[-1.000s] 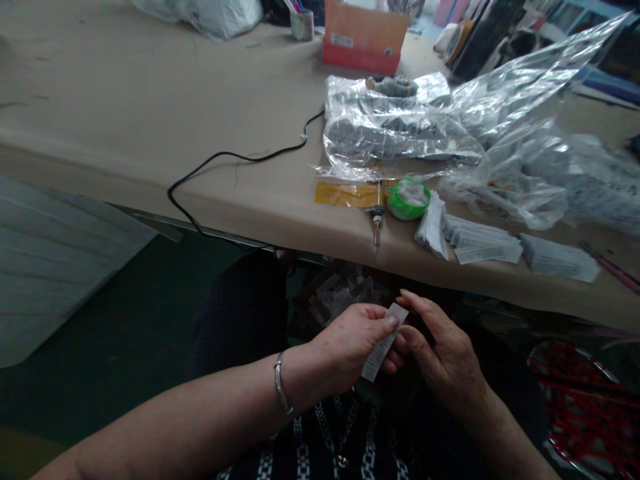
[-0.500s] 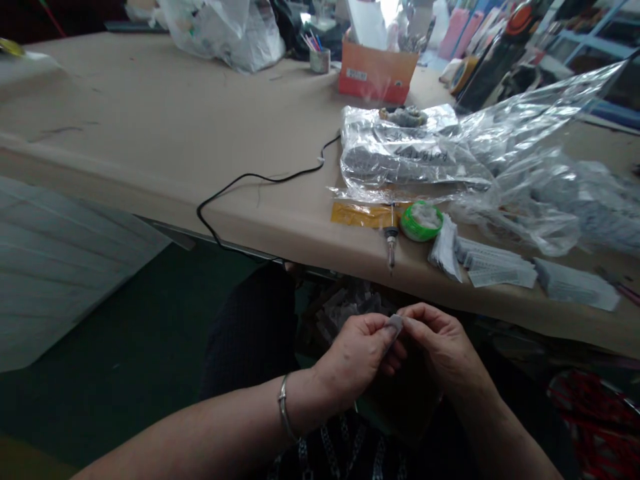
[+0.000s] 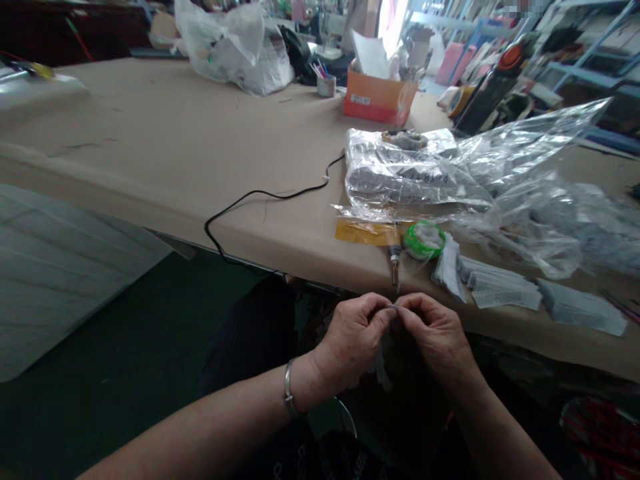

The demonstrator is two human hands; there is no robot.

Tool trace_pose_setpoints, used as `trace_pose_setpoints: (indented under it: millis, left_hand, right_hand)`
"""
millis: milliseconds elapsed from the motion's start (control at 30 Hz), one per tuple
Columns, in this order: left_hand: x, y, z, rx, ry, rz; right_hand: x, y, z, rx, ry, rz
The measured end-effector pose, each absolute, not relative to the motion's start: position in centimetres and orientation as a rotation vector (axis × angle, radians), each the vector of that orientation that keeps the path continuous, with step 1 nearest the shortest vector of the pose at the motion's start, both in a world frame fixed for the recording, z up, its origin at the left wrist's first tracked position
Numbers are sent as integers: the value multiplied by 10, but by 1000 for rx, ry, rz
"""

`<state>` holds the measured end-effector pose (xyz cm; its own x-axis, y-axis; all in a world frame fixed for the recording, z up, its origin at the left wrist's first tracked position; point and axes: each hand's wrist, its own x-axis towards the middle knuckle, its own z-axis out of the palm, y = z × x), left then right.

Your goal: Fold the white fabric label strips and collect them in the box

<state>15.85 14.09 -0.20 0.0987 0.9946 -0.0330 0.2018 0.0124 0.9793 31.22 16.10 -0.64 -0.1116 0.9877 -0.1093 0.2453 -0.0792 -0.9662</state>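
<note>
My left hand (image 3: 353, 340) is closed in a pinch, with a bracelet on its wrist. Its fingertips meet those of my right hand (image 3: 440, 333), also pinched, in front of the table edge. What lies between the fingertips is too small to make out. Below my left hand hangs a pale strip (image 3: 383, 370). Just beyond the fingertips, a pen-like tool with a metal tip (image 3: 395, 267) sticks out over the table edge. Beside it stand a green-rimmed dish (image 3: 424, 240) with white stuff and stacks of printed labels (image 3: 505, 283).
A black cable (image 3: 255, 193) curves over the brown table (image 3: 165, 147). Clear plastic bags (image 3: 420, 177) cover the right part. Farther back are an orange box (image 3: 377, 97), a pen cup (image 3: 326, 85) and a white bag (image 3: 240, 50). White panelling (image 3: 70, 273) stands at the lower left.
The view has tilted up a little. Both hands have come nearer to the tool's tip. The small pale piece seen between the fingers earlier is now hardly visible, and a strip shows below.
</note>
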Motion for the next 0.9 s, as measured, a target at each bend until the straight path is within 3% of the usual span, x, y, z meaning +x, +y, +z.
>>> trace_pose_setpoints:
  millis: [433,900]
  left_hand:
    - [156,156,-4,1641,1351,1037]
    - [156,163,-13,1690,1328,1091]
  right_hand:
    - [310,168,-6,-1406,-1696,874]
    - [310,173,-7,-1377,-1743,789]
